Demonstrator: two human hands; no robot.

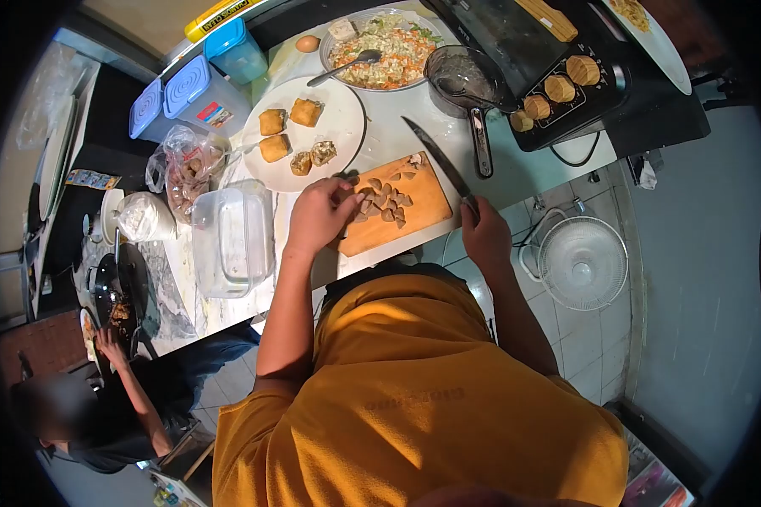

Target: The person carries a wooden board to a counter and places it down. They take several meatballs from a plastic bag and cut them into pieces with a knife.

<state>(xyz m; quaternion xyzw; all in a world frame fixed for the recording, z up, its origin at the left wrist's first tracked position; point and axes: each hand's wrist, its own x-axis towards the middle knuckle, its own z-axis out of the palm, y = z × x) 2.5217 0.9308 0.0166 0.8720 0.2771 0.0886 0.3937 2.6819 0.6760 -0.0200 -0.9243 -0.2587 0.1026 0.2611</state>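
Note:
An orange cutting board lies near the counter's front edge, with several chopped brown pieces on it. My right hand is closed round the handle of a knife, whose blade points up and left beside the board's right edge. At the board's left side, my left hand has its fingers bent by the chopped pieces; whether a piece is between them I cannot tell. Beyond it sits a white plate with several golden fried squares, one split open with filling showing.
Behind stand a tray of vegetable filling, an egg and a saucepan. A clear container and bagged items are at left. A strainer basket is at right. Another person reaches toward a wok.

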